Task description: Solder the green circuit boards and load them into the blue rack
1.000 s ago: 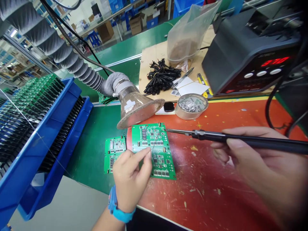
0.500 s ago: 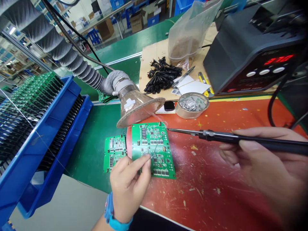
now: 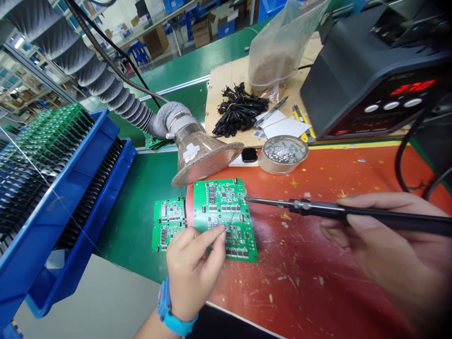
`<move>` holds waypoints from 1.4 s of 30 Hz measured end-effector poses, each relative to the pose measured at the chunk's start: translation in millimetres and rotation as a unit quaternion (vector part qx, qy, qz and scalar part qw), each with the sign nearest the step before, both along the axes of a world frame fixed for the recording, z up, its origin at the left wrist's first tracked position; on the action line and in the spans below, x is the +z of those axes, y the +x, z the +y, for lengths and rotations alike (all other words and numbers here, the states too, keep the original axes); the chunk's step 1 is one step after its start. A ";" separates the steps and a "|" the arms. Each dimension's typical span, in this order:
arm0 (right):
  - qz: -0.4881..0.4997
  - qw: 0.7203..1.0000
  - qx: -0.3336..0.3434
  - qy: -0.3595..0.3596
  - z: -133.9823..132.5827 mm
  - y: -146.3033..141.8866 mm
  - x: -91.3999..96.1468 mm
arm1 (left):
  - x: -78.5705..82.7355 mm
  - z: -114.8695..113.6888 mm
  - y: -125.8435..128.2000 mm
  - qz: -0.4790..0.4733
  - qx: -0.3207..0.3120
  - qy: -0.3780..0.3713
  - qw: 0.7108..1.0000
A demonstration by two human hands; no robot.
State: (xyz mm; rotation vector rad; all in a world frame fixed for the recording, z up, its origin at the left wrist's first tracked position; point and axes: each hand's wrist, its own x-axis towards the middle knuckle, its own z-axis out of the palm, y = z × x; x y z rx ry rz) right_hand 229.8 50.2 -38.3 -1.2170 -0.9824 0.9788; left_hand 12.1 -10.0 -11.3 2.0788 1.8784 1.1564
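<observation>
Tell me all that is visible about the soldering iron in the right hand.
The soldering iron has a slim black handle, a metal collar and a long thin metal tip. The right hand grips the handle, holding it nearly level, pointing left. Its tip reaches the right edge of the larger green circuit board; actual contact cannot be told.

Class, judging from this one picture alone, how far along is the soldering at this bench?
Done: cannot tell; joints are too small to judge. In hand: the right hand holds the soldering iron, tip at the large circuit board; the left hand feeds solder wire. Left: the small board lies untouched beside it.
</observation>
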 end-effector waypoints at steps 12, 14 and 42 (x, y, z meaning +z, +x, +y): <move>0.013 0.999 0.010 -0.030 -2.6 4.3 0.2 | -0.1 1.3 2.7 0.012 -0.003 -0.007 1.000; 0.018 0.999 0.002 -0.028 -1.9 2.6 2.2 | 0.3 2.1 2.9 0.013 -0.003 -0.005 1.000; 0.073 0.997 0.023 -0.018 -4.2 18.3 -6.1 | 10.0 -16.2 0.2 0.056 -0.052 -0.015 0.997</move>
